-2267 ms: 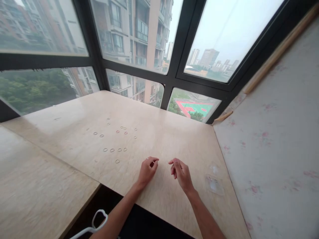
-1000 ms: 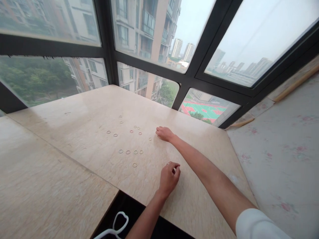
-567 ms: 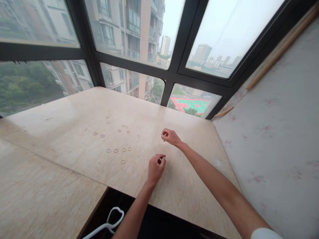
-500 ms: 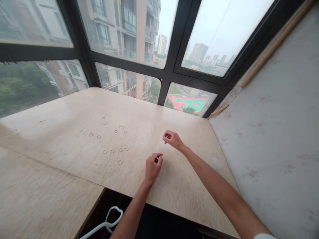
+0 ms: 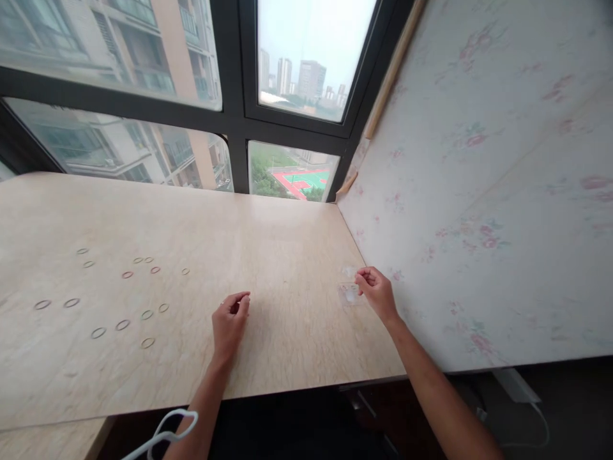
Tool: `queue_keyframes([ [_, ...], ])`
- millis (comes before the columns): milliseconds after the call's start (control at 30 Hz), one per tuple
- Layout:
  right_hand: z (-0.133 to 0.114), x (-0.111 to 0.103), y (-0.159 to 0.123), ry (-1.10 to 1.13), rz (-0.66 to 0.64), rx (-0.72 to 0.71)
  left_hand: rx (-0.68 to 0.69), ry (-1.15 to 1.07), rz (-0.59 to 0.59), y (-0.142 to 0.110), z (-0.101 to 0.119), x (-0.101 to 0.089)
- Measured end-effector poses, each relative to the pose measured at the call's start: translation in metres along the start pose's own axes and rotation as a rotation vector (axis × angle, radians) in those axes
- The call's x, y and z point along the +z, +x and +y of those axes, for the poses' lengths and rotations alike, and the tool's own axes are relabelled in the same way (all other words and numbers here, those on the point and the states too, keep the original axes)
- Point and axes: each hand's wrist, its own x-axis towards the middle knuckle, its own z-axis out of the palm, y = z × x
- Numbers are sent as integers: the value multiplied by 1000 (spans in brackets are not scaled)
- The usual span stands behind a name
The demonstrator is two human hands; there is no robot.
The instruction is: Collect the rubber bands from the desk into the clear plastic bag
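Note:
My right hand is at the right of the table, thumb and forefinger pinched at the edge of a small clear plastic box. Whatever is in the pinch is too small to make out. My left hand rests on the tabletop with fingers curled in a loose fist, a ring on one finger and nothing visible in its grasp. Left of it several thin rings lie flat and spread out, among them a red ring, a green ring and a dark ring.
A pale marbled tabletop reaches to the dark window frame. Floral wallpaper bounds it on the right. A white looped tube stands below the front edge, beside my left forearm.
My view has turned to the right, bringing the clear box into plain sight. My right hand, which pinched a small pale ring-like thing, has moved right to the box. The left hand stays curled.

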Motion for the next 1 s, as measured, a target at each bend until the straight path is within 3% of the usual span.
queue_keyframes([
  [100,15,-15,2,-222,82,-13,-4,14,6,-1,2,0],
  [200,25,-18,4,-465,-4,-12,-5,16,14,-1,3,0],
  [300,29,-18,2,-548,-85,3,-8,12,19,-1,2,1],
  [567,18,-10,-28,-413,-12,-123,38,3,13,0,-5,3],
  [833,19,34,-81,-278,-335,-234,80,28,24,-1,-6,4],
  [1000,27,39,-84,-301,-316,-200,73,31,-17,-3,-5,2],
])
